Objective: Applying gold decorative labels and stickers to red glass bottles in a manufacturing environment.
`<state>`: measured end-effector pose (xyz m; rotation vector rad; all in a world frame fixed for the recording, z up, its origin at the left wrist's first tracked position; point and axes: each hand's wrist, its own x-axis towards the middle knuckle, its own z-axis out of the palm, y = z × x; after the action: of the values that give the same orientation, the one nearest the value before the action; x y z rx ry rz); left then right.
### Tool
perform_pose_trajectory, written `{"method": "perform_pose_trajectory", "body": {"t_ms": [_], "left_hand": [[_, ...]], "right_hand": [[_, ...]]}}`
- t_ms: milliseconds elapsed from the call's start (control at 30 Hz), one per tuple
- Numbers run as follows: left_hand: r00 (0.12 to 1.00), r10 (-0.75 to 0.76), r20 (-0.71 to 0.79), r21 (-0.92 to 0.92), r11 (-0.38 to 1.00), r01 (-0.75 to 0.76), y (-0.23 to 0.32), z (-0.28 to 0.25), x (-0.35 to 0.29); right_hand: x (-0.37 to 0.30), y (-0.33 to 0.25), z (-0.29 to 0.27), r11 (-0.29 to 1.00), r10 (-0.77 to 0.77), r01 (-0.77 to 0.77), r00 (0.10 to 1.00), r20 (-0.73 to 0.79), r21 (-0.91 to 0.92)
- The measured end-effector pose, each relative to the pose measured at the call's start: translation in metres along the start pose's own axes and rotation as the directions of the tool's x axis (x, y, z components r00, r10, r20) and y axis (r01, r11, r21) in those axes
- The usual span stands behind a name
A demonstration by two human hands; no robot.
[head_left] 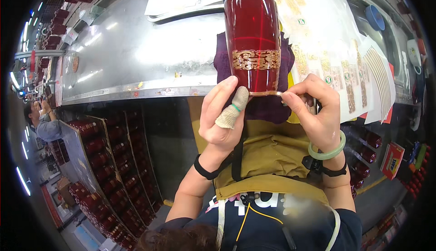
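Pinched thin gold strip (274, 93) in right hand (320, 111); set left hand (219, 126), grip unclear, at dark-red glass bottle (252, 26), likely slippery, best cradled low.

Worn on the head, the left of two side-by-side fisheyes looks steeply down and forward to the red bottle (252, 26). It is near, above the base end of that bottle; the dark shirt (265, 236) sits close under the lens, nearer than the bottle, while the racks (119, 160) to the bottle's lower left lie farther off, curving toward the view's rim
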<state>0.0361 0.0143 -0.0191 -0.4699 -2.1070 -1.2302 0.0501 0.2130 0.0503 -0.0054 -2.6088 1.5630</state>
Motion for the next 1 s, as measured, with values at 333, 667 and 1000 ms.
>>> {"method": "perform_pose_trajectory", "body": {"t_ms": [333,667,1000], "left_hand": [[0.972,0.223,0.069,0.065,0.972,-0.227,-0.006,0.002,0.011],[0.954,0.257,0.151,0.16,0.947,-0.28,0.002,0.004,0.01],[0.995,0.093,-0.023,-0.006,0.996,-0.093,-0.011,0.006,0.007]], "right_hand": [[0.001,0.005,0.001,1.0,0.024,-0.024,1.0,0.001,-0.008],[0.005,0.004,0.004,1.0,0.01,-0.01,1.0,-0.011,-0.006],[0.005,0.002,0.003,0.999,0.029,-0.029,0.999,0.026,0.028]]}}
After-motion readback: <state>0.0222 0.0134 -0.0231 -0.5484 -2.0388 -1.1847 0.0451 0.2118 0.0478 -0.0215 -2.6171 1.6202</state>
